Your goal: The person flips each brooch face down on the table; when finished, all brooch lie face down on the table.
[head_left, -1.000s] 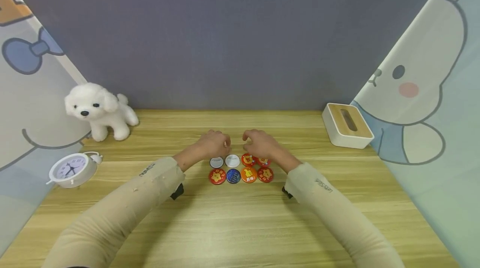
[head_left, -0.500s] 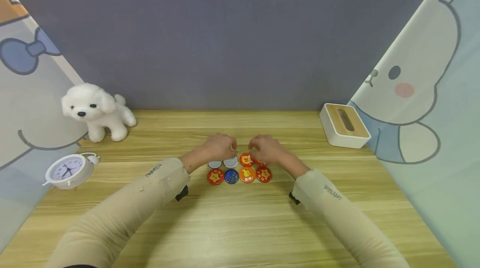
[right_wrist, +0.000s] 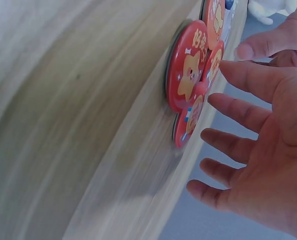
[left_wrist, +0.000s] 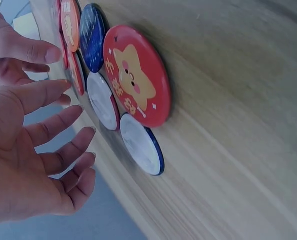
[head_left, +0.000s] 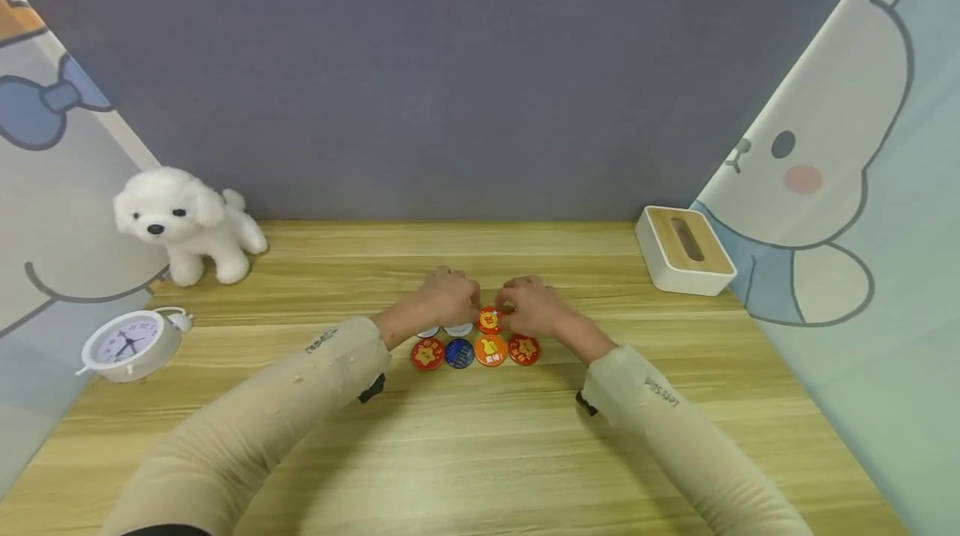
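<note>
Round button badges lie in two rows on the table. The near row has a red star badge, a blue badge, an orange thumbs-up badge and another red star badge. Behind are two pale badges, partly covered in the head view, a red badge and a further red badge, hidden by the right hand in the head view. My left hand hovers near the pale badges, its fingers loosely bent. Beside the red back-row badges is my right hand, fingers spread and gripping nothing.
A white plush dog and a white alarm clock stand on the left. At the back right sits a white tissue box with a wooden lid. A grey partition rises behind the table.
Both hands have come slightly nearer the back row, the left one moving right. The badges keep their arrangement, while the whole view has shifted a little.
</note>
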`<state>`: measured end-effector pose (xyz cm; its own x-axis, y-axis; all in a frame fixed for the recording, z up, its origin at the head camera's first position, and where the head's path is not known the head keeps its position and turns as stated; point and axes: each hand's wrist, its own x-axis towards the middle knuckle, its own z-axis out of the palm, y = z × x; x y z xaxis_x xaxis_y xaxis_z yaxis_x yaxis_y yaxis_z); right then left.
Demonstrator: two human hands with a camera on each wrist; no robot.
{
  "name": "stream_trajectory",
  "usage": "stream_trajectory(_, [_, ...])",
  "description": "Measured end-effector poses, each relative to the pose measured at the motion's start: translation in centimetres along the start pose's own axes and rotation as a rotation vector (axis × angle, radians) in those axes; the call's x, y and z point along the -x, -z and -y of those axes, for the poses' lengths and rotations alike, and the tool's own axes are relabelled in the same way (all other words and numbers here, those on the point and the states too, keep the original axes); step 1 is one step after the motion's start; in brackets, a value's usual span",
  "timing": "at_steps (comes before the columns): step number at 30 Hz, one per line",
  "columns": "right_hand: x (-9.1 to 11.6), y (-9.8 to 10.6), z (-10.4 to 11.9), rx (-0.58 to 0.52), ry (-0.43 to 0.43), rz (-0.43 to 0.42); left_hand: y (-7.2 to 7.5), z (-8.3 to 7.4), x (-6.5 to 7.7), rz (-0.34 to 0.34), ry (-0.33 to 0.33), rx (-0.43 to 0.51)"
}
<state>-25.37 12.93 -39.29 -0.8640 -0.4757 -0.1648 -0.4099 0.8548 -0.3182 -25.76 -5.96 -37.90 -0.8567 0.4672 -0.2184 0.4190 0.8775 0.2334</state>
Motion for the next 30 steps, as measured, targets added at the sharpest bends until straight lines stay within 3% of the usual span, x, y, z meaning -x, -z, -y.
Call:
stream_trajectory(10, [-0.46,-0.24,0.4,0.012,-0.009,0.029,-0.79,0.0,-0.26,0.009,0.01,-0.014])
stream_trajectory(30, [-1.03,-0.23,0.58,-0.003,-0.042,0.054,-0.61,-0.4,-0.42,0.004,0.005,-0.009])
